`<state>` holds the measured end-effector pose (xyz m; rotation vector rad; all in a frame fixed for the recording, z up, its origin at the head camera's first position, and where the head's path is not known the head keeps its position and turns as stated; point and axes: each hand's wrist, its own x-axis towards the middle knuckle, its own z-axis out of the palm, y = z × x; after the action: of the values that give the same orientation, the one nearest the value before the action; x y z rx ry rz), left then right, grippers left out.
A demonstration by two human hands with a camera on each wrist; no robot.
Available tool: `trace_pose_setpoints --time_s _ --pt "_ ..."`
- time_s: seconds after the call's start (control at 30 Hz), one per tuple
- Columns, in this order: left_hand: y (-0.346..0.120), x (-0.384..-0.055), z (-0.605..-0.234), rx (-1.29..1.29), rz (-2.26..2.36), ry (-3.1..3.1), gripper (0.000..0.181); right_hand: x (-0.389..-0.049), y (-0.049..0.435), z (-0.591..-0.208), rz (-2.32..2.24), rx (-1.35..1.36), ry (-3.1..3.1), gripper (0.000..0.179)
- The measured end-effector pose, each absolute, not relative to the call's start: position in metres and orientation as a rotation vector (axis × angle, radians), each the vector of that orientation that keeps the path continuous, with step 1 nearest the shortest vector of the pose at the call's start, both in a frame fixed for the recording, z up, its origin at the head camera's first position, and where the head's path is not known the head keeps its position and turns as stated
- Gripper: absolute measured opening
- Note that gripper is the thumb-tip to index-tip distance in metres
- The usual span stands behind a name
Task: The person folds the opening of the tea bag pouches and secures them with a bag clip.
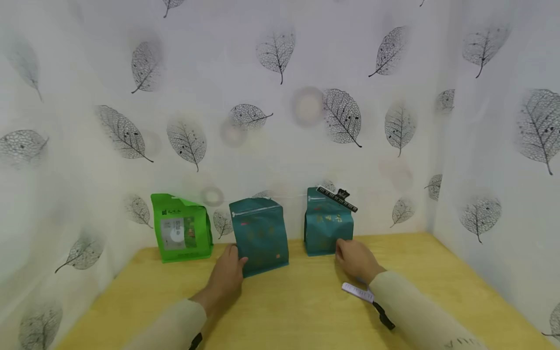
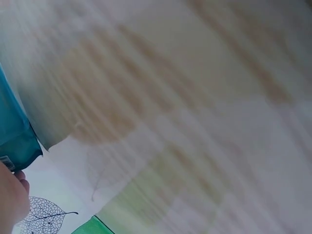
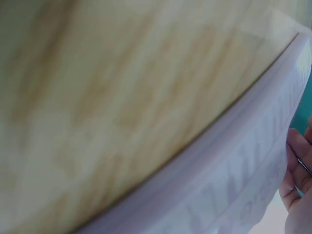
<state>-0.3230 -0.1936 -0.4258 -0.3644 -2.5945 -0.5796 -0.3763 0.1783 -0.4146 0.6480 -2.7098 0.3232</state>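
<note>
Near the middle of the table a teal zip-top bag [image 1: 260, 236] leans slightly, and my left hand [image 1: 227, 267] grips its lower left edge. In the left wrist view, part of this hand [image 2: 12, 200] shows under the teal bag's corner [image 2: 17, 131]. Farther right stands a second teal bag [image 1: 328, 231], with a black ruler-marked clip [image 1: 337, 198] slanting across its top right corner. My right hand [image 1: 358, 257] pinches that bag's lower right corner. The right wrist view shows its curled fingers [image 3: 300, 170] partly behind a pale lavender ruler-marked clip [image 3: 234, 161].
A bright green bag [image 1: 181, 233] with a label stands at the back left. The lavender clip [image 1: 357, 291] lies on the wooden table [image 1: 297, 311] by my right wrist, a dark piece [image 1: 384, 316] beside it. Leaf-patterned curtains [image 1: 280, 146] enclose the back and sides.
</note>
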Motion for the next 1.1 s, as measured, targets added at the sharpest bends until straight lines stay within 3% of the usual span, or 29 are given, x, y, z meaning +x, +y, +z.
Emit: trace_pose_setpoints --time_s 0.43,0.63,0.87,1.0,1.1 --pt "-0.194 -0.314 -0.433 -0.460 -0.583 -2.616 0.028 -0.365 0.155 -0.425 0.492 0.770 -2.705 0.011" --pt "-0.190 -0.321 -0.429 -0.607 -0.586 -2.554 0.022 -0.361 0.143 -0.418 0.589 0.787 -2.674 0.015" --pt "-0.189 -0.320 -0.419 -0.739 -0.614 -2.485 0.017 -0.363 0.128 -0.409 0.605 1.010 -2.705 0.030" --pt "-0.182 -0.318 -0.417 -0.742 -0.851 -2.531 0.028 -0.355 0.130 -0.407 0.667 1.051 -2.654 0.015" --pt "-0.179 -0.314 -0.417 -0.713 -1.029 -2.558 0.045 -0.348 0.132 -0.407 0.662 1.122 -2.647 0.016"
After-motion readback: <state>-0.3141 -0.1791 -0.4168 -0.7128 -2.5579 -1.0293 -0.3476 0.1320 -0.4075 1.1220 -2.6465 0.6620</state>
